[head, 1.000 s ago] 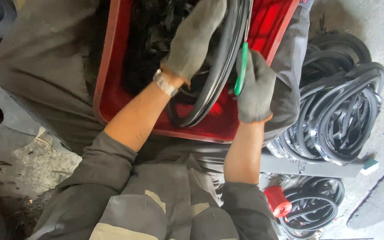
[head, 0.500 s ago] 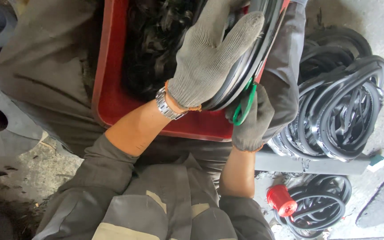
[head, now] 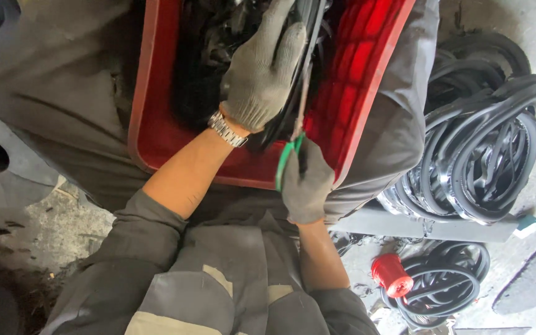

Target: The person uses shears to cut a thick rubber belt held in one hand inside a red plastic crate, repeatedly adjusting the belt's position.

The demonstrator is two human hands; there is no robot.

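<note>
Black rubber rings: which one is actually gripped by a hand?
The black rubber ring over the red plastic crate, held by the gloved left hand. The stacked rings on the right and the floor rings lie untouched.

Grey concrete floor [head: 13, 248] — black rubber rings [head: 479, 155] piled there, a red cap [head: 391, 274] beside them.

Right hand [head: 305, 183] lowered — green-handled scissors [head: 290, 155] turned edge-on.
</note>
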